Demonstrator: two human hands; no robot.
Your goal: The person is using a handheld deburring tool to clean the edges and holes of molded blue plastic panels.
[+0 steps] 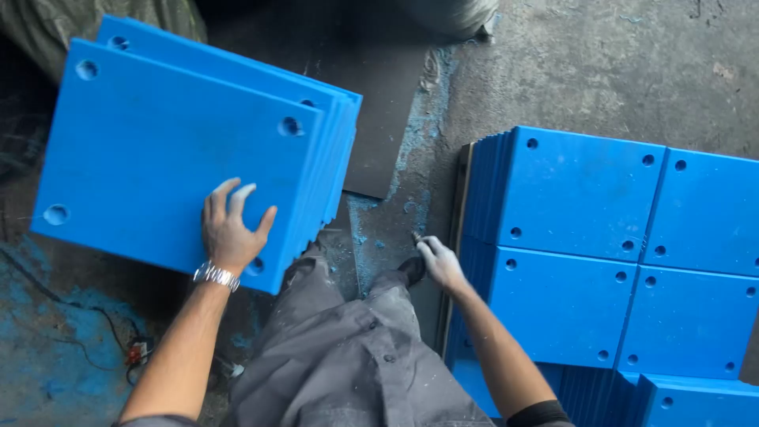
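Your left hand (229,229) lies flat, fingers spread, on the top sheet of a stack of thick blue plastic rectangular plates (182,150) with round holes near their corners; it presses on the plate's near right part, just beside one corner hole, and grips nothing. A silver metal wristwatch (216,275) sits on that wrist. The stack stands at your left, tilted toward you, with the edges of several more plates fanning out behind the top one on its right side.

Your right hand (440,263) is down low by your right foot (411,270), curled loosely. Whether it holds anything is hard to tell, since the fingers point away from you and their tips are blurred. It is just beside the left edge of a second group of matching blue plates (585,245), laid flat in a grid on the right, with further plates standing on edge along that group's left side.

No bins or boxes show; the plates rest directly on the grey concrete floor (569,71), which carries blue dust and streaks. A dark flat board (379,119) lies under and behind the left stack. The right-hand grid is cut off by the frame's right and bottom edges. Your grey trousers (348,356) hide the floor between the stacks. At the lower left, a thin black cable (95,316) is small and unclear.
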